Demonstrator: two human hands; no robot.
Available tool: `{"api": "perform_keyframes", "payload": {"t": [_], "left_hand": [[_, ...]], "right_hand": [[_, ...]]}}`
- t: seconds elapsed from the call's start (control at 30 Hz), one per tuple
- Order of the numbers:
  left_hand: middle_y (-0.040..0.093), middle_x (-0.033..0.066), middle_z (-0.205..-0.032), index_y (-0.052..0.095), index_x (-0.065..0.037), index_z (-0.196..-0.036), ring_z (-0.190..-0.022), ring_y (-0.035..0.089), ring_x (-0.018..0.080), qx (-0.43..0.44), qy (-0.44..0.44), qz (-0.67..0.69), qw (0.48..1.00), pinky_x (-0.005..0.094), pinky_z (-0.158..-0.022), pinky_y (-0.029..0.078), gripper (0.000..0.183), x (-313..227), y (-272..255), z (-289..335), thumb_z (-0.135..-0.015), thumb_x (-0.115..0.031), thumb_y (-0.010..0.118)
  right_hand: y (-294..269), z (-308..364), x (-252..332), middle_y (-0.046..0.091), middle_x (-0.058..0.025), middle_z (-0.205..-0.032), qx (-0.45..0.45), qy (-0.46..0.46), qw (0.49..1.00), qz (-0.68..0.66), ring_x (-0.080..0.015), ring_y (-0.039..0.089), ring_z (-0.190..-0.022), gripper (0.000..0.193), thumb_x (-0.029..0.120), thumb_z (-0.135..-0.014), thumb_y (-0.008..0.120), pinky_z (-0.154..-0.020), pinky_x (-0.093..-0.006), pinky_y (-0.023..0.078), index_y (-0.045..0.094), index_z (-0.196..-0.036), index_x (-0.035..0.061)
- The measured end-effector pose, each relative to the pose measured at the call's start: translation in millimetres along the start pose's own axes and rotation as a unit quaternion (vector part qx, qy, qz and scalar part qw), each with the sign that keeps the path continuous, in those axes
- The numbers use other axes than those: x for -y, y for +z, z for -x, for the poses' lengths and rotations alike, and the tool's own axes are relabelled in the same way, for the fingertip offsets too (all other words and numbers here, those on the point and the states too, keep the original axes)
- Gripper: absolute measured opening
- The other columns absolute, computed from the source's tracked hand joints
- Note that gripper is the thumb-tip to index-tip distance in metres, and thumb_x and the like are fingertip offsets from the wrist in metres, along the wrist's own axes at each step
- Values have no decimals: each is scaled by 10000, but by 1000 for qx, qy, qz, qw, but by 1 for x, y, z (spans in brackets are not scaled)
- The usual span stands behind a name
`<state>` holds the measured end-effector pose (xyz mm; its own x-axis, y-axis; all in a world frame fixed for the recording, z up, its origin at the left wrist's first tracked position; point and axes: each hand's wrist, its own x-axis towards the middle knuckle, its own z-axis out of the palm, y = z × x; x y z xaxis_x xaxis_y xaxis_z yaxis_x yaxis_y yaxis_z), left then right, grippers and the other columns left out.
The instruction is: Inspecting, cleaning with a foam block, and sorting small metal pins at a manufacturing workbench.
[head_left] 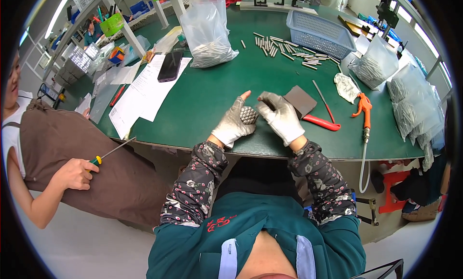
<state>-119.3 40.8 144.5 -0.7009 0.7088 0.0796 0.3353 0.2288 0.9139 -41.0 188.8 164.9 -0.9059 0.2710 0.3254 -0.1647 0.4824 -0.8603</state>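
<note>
My left hand [233, 123], in a pale glove with bare fingertips showing, is wrapped round a bundle of short metal pins [248, 115] with their round ends facing up. Just right of the bundle is my right hand [279, 117], gloved too. Its fingers are slightly bent and apart, and I see nothing in them. Close beside it lies a dark brown flat block [301, 101]. A red-handled tool [321, 122] and a thin metal file [323, 101] with a red grip rest on the green table [202, 115].
Loose metal pins [273, 50] lie scattered before a blue plastic basket [320, 35]. Plastic bags of pins [207, 52] stand around. An orange air gun [364, 110] with a hose lies right. A phone [170, 66] sits on papers. At left, a co-worker's hand [77, 174] holds a screwdriver.
</note>
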Motion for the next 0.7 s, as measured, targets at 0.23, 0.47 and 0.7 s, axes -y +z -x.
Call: {"api": "perform_keyframes", "payload": {"t": [0.23,0.47,0.7], "left_hand": [[537,84,-1070,409,-40,-1151,-997,525,186,-28,128,116,985,278,-839,450,517,25,2,-3,-729,-110,701],[476,115,-1192,434,-89,-1168,-1218,352,238,137,-21,-489,861,481,-1054,168,751,1,-20,13,-693,-668,489],[435,141,-1231,419,-78,-1245,-1242,320,312,-83,55,-347,933,498,-1067,134,864,9,-14,32,-584,-563,692]], "right_hand": [[41,-9,19,543,-137,-812,-19,-217,949,227,-297,578,-783,387,410,-776,572,-616,-391,486,538,-941,62],[48,-7,23,550,-101,-794,64,-256,931,251,-272,564,-739,298,350,-767,595,-581,-382,464,560,-875,74],[50,-13,8,555,-89,-648,-20,-305,925,224,-243,587,-607,90,152,-746,580,-510,-347,477,564,-698,78]]}}
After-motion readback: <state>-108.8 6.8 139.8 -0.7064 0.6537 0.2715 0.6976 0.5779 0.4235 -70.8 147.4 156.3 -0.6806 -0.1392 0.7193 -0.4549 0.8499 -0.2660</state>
